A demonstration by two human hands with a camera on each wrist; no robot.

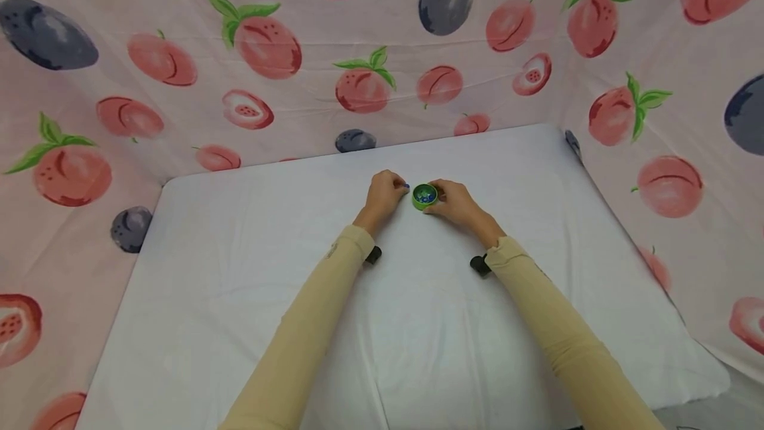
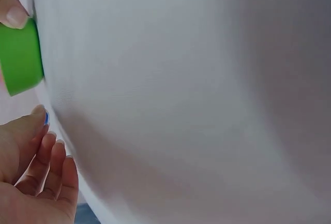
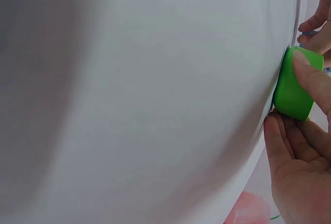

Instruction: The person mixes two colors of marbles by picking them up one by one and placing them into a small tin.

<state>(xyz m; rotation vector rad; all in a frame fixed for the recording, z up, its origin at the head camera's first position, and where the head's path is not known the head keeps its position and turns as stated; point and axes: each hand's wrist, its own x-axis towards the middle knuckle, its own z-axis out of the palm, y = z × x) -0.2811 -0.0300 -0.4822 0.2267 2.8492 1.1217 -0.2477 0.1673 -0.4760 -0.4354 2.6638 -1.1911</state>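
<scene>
A small round green bowl stands on the white-covered table, with several glossy blue pieces inside it. My right hand grips the bowl from its right side, thumb on the near wall; in the right wrist view the green wall shows between thumb and fingers. Just left of the bowl, my left hand pinches a small blue piece between thumb and forefinger. In the left wrist view only a blue sliver of that piece shows at the fingertips, a short way from the bowl; the rest is hidden.
A white cloth with light creases covers the table. Pink fabric printed with fruit hangs behind it and along both sides. Both forearms wear beige sleeves, with a black wrist camera below the right cuff.
</scene>
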